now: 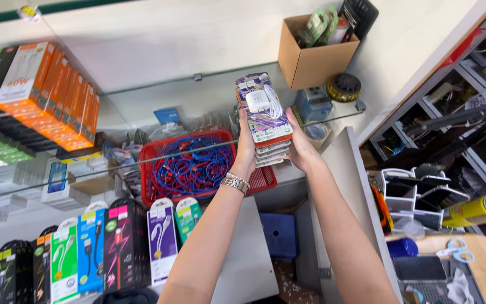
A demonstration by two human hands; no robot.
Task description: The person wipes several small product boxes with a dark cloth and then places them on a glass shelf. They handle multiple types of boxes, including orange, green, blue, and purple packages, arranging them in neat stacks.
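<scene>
You are holding a stack of charger packs [265,121] out in front of you, squeezed between both hands. Your left hand [245,147] is pressing flat against the stack's left edge, fingers reaching up along the side; a metal watch [235,183] is sitting on that wrist. Your right hand [301,145] is cupping the right edge, its thumb lying up along the side of the packs. Neither hand is spread free; both are clamped on the stack from opposite sides.

The stack is hanging above the front edge of a glass shelf [198,93], which is running left and right just beyond your fingers. Just left of your left hand, under the glass, a red basket [262,179] of blue cables [189,166] is sitting close by. Farther left, orange boxes [57,93] are crowding the shelf. Beyond your right hand, a cardboard box [310,59] is standing on the glass, with a tape roll [343,86] beside it.

Between the orange boxes and the cardboard box, the glass directly ahead of the stack is lying mostly bare. Below your left forearm, hanging cable packs [91,253] are lining the front. To the right of your right arm, a white panel edge [347,169] is running close alongside.
</scene>
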